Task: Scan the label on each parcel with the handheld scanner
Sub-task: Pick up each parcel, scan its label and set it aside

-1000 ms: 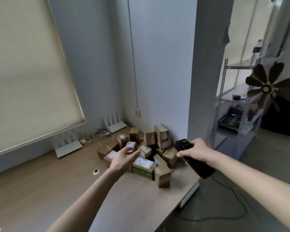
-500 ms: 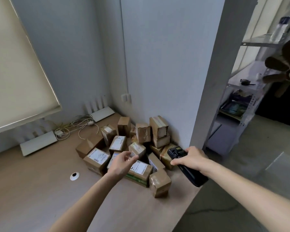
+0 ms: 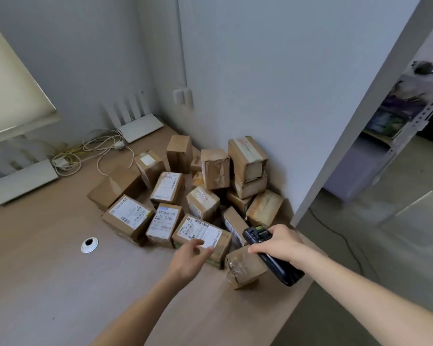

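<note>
Since a second ago: view tipped down and closer, parcel pile now mid-frame instead of lower centre. Left hand (image 3: 189,258) advanced from above the pile's left side to the front labelled parcel (image 3: 201,237), fingers straight and relaxed, gripping nothing, fingertips at or just over the near edge of its white label; actual contact not resolvable. Right hand (image 3: 279,244) clenched round the handheld scanner (image 3: 269,253) throughout, now lower in the frame, scanner head pointing up-left toward the pile, body trailing to lower right.

Meaning for the task: looks like the approach to a first scan, none seen completed; no beam or light visible on any label. Probably steadying or turning the front parcel next so its label faces the scanner.

Relative position: front labelled parcel directly ahead of the left fingertips, just left of the scanner head, label facing up. Small taped parcel (image 3: 245,268) just below and beside the scanner, lower centre-right, no label showing on its visible faces. More labelled parcels to the left: one at centre-left (image 3: 129,216), one between (image 3: 163,223), one behind (image 3: 168,187). Remaining boxes stacked against the wall at centre, several with labels hidden. All on the counter (image 3: 48,283).

Elsewhere: white routers and tangled cables upper left, cable grommet (image 3: 89,244) left of the pile.
</note>
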